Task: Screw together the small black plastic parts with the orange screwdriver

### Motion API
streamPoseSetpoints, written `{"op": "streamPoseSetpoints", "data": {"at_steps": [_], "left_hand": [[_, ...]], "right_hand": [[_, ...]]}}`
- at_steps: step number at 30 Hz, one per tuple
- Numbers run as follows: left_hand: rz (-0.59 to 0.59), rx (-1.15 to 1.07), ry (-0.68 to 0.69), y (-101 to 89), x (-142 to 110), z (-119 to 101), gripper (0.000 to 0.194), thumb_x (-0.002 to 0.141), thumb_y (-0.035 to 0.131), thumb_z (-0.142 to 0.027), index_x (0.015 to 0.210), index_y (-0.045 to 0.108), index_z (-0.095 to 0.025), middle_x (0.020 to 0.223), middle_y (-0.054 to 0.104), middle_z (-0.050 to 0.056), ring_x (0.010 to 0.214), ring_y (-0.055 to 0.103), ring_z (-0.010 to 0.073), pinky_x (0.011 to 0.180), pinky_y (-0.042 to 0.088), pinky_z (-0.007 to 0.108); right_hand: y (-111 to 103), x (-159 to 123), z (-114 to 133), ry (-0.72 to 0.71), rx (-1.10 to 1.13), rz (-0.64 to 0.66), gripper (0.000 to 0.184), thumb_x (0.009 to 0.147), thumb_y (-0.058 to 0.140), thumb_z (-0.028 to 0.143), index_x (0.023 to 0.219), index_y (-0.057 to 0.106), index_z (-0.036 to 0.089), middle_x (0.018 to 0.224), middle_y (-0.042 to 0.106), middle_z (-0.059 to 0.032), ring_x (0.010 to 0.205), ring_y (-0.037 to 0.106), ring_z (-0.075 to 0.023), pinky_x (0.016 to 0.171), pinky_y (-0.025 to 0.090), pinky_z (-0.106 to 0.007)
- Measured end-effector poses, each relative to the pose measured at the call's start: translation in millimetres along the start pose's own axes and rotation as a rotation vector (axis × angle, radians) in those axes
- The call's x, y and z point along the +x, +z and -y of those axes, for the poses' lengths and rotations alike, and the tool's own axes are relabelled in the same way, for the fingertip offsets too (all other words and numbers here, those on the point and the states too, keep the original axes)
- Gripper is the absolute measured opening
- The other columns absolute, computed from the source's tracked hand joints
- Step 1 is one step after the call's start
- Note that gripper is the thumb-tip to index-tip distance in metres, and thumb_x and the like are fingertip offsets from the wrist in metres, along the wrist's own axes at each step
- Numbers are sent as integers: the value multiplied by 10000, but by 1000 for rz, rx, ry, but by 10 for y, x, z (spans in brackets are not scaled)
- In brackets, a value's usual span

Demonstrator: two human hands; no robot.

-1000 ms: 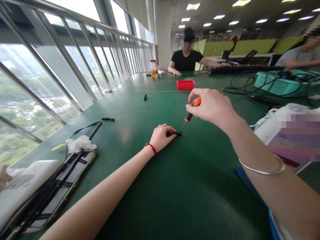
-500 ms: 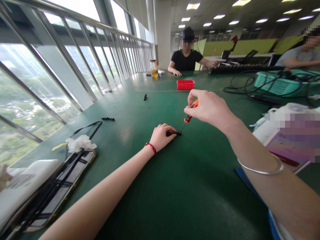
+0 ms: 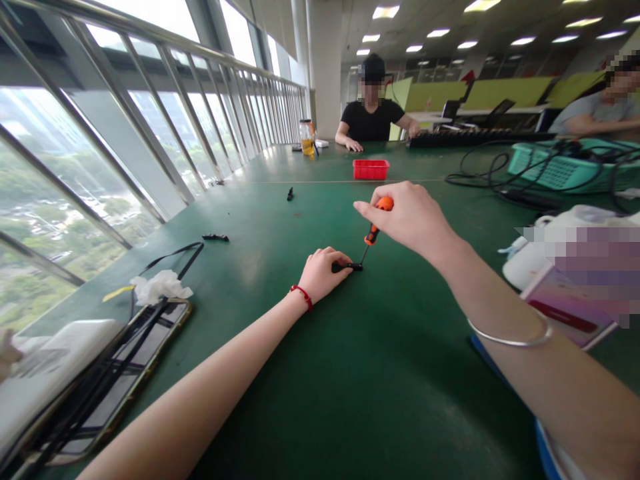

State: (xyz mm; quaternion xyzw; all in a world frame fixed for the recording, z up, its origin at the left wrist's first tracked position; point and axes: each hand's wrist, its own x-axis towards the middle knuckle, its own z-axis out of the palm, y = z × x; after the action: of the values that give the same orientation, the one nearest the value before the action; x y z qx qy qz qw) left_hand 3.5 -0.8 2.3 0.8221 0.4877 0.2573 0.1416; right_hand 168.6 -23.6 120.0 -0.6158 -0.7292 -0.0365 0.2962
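"Near the middle of the green surface (image 3: 350, 373), what are you handling?"

"A small black part (image 3: 356, 267), lying on the surface. My left hand (image 3: 323, 273) pinches it narrowly between thumb and fingers, leaving one end sticking out to the right."

"And on the other side?"

"My right hand (image 3: 413, 215) holds an orange and black screwdriver (image 3: 371, 235), its handle leaning to the right. The tip is at the part's free end; whether it sits in a screw is too small to tell."

"What has just changed?"

"My right thumb has uncurled and points left past the handle, so the hold looks loose and more of the orange cap shows. I judge that to be a change of grip, with the work staying at the same end of the part."

"What else differs from half a second ago?"

"The screwdriver stands more upright. My left hand and the part look unmoved. By the far edge, a co-worker (image 3: 371, 120) has drawn one arm in, and the long black object (image 3: 480, 139) beside them reaches farther left. Unchanged are a black strip (image 3: 215, 237) near the left edge, a black piece (image 3: 290, 195) beyond it, and a red tray (image 3: 371, 169) toward the far edge."
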Motion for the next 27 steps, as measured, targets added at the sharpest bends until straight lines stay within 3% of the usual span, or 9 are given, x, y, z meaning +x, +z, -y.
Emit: {"op": "streamPoseSetpoints", "data": {"at_steps": [4,7,11,14,17,20,24,27], "left_hand": [[4,3,1,-4,3,5,169,786,602,-290,906,701,-223,915,649,29,901,563,206,847,431,353],[7,4,-3,-6,3,3,167,783,605,-290,902,701,-222,917,647,31,903,564,208,850,429,357],[7,-3,-4,-2,4,5,167,781,603,-278,901,702,-219,909,646,33,902,562,210,838,431,354],[6,-7,1,1,4,13,165,780,603,-273,899,705,-220,902,649,30,898,560,208,840,429,351],[5,-11,4,4,2,16,167,779,604,-267,903,707,-219,894,651,29,894,558,207,842,427,352],[2,-18,5,6,0,13,165,779,607,-265,901,708,-219,897,651,30,894,556,207,834,428,349],[0,-23,6,3,2,12,159,778,609,-263,895,708,-222,891,652,28,890,558,205,830,430,344],[1,-21,12,-2,3,16,159,773,611,-253,897,705,-218,892,652,29,883,562,203,834,429,347]], "right_hand": [[6,-14,15,-21,-44,-47,157,767,522,358,833,585,231,668,601,-23,599,522,-176,552,317,-280],[-8,-5,-2,-36,25,-18,314,681,595,281,986,546,224,705,611,-10,600,529,-168,560,339,-269],[-30,3,-6,-48,48,17,169,730,559,325,850,572,206,747,630,-39,647,554,-175,592,365,-277],[-74,-31,24,2,-78,11,287,854,397,403,859,597,197,737,636,-71,670,579,-205,609,370,-305],[-130,-85,67,48,-265,10,377,877,344,459,926,607,194,728,635,-94,685,603,-246,621,376,-339],[-155,-120,103,37,-318,25,387,880,340,470,874,611,195,714,629,-98,684,610,-253,620,380,-347],[-124,-101,93,-18,-237,34,206,824,469,350,922,584,210,684,613,-52,637,584,-211,599,373,-317],[-75,-56,45,-75,-35,38,249,731,577,288,968,553,216,718,617,-15,611,555,-165,577,371,-278]]}}
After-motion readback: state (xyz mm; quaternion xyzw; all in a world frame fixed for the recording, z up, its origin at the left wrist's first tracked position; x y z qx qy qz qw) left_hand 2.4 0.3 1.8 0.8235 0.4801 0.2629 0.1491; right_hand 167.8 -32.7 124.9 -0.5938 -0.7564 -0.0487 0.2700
